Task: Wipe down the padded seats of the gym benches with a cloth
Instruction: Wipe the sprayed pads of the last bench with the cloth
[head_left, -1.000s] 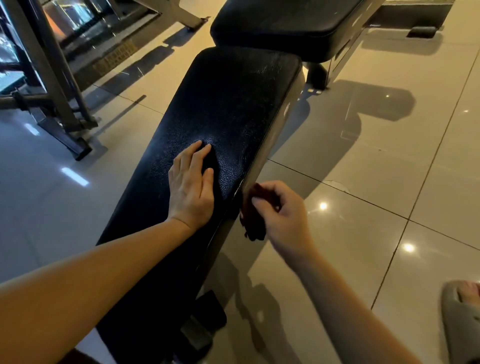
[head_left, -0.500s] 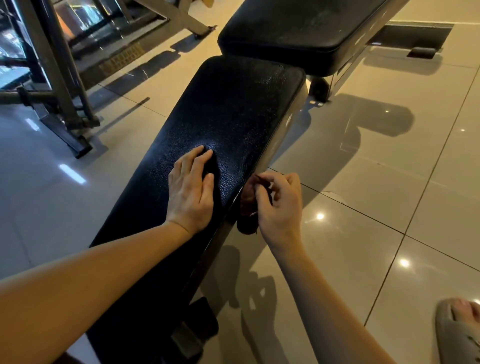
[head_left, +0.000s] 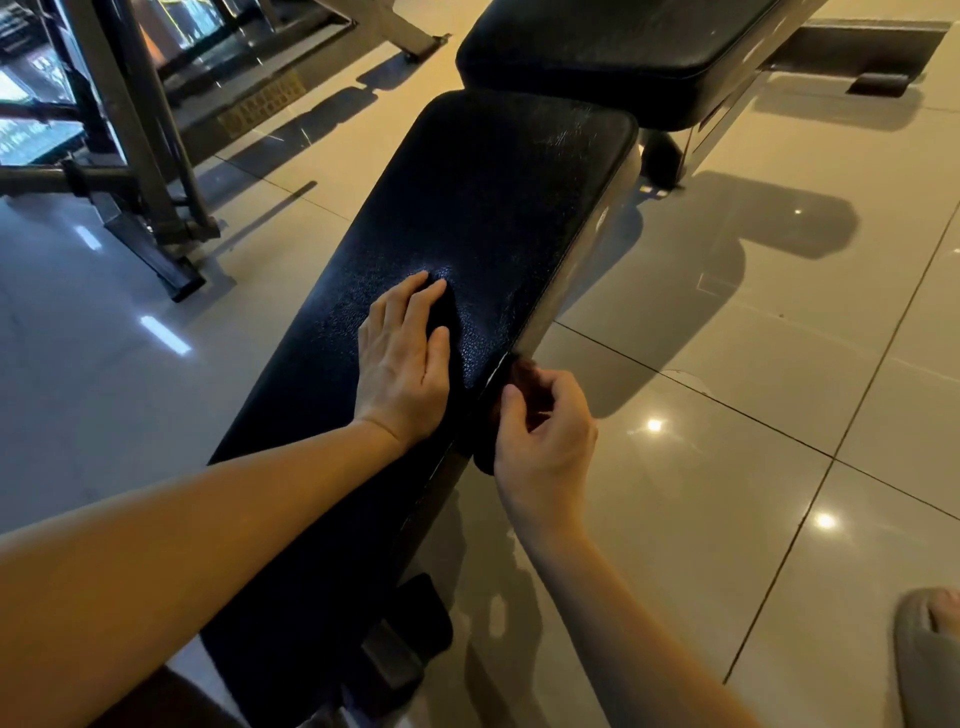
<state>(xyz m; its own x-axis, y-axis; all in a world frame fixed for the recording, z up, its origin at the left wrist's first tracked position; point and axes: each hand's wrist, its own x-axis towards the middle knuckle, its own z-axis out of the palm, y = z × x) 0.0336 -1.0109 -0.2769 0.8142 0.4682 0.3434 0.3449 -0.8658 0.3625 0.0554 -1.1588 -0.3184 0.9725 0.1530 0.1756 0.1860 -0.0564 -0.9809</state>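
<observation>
Cloth (head_left: 521, 375): dark, reddish, bunched in right hand (head_left: 545, 441), fingers curled round it, thumb on top. Held against right edge of near pad (head_left: 493, 208), about midway along, partly hanging below the edge.

Handling, judged by look: soft, light, limp. Will crumple rather than glide. Best gripped as a wad, with a fold of fabric left free to face the vinyl. Could also be flattened under the palm for broad strokes on top.

Left hand (head_left: 402, 364): flat on the pad's top surface, fingers straight and together, holding nothing. Just left of the cloth, not touching it.

Pad: black textured vinyl, glossy in patches, firm-looking padding. Probably grippy dry, slick once damp. Looks heavy enough not to shift under wiping pressure.

Far pad (head_left: 623, 47): beyond the near pad's far end, set a little higher. Gap between the two likely to trap dirt, so worth a pass with a cloth corner.

Step in hand looks like the side edge. Cannot tell which areas are already wiped. Possible snag: cloth catching on frame hardware under the edge.
</observation>
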